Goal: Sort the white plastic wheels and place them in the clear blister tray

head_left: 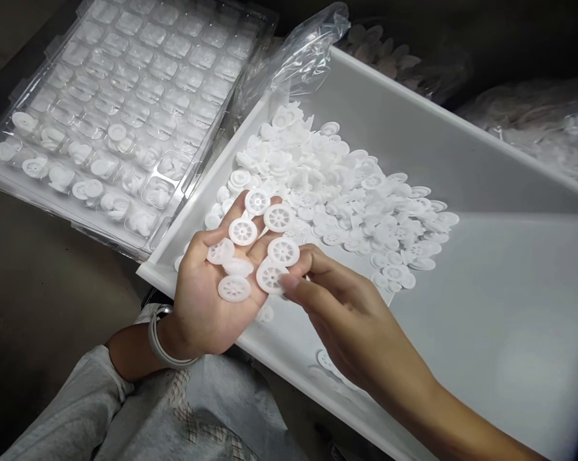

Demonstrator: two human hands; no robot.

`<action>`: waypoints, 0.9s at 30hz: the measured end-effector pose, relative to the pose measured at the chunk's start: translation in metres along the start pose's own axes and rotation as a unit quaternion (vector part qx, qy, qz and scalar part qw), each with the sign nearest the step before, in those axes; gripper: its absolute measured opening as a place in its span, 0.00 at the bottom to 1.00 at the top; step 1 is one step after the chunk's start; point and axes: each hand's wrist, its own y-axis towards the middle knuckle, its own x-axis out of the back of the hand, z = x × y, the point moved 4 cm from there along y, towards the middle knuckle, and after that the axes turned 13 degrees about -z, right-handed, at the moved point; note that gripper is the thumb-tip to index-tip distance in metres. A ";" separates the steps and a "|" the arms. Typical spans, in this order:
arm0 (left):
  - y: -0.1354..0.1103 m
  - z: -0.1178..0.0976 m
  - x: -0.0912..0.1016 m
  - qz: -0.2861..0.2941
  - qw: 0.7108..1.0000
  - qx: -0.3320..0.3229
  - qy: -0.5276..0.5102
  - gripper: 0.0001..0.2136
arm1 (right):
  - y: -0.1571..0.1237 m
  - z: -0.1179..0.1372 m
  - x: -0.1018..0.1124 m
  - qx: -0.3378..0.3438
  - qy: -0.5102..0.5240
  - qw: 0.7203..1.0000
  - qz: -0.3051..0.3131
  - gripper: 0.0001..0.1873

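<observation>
My left hand (209, 301) is turned palm up over the near rim of a white tray (485, 269), its fingers flat and carrying several small white plastic wheels (243, 232). My right hand (346, 314) reaches in from the right and pinches one white wheel (271, 276) at the edge of my left palm with thumb and fingertips. A heap of the same white wheels (337, 192) lies in the tray just beyond both hands.
A clear blister tray (139, 83) with many square pockets lies at the upper left, its near rows holding white wheels. A clear plastic bag (298, 57) hangs over the white tray's far corner. More bagged parts (543, 128) sit at the upper right.
</observation>
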 end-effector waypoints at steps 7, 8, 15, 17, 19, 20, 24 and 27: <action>0.000 0.000 0.000 0.014 1.000 -0.008 0.004 0.22 | -0.001 -0.011 -0.003 -0.060 0.028 0.997 0.032 0.15; 0.000 0.000 0.000 0.020 1.000 -0.007 0.004 0.21 | -0.001 -0.010 -0.004 -0.055 0.030 0.998 0.030 0.15; -0.002 -0.001 -0.003 0.023 1.000 -0.010 0.008 0.22 | -0.001 -0.001 -0.007 0.001 0.030 1.000 0.003 0.16; -0.001 0.000 -0.003 0.017 1.000 -0.005 0.012 0.23 | -0.003 0.002 -0.006 0.020 0.033 0.999 -0.004 0.15; -0.001 -0.001 -0.003 0.022 1.000 -0.005 0.013 0.22 | -0.005 0.005 -0.003 0.055 0.031 0.998 -0.012 0.14; -0.001 -0.001 -0.003 0.028 1.000 -0.004 0.012 0.22 | -0.006 0.007 -0.001 0.075 0.030 0.997 -0.018 0.13; -0.002 -0.001 -0.004 0.038 0.999 0.000 0.011 0.22 | -0.006 0.007 0.007 0.125 0.036 0.990 -0.052 0.09; -0.003 0.000 -0.003 0.030 0.999 -0.001 0.013 0.22 | -0.003 0.006 0.012 0.150 0.041 0.985 -0.073 0.07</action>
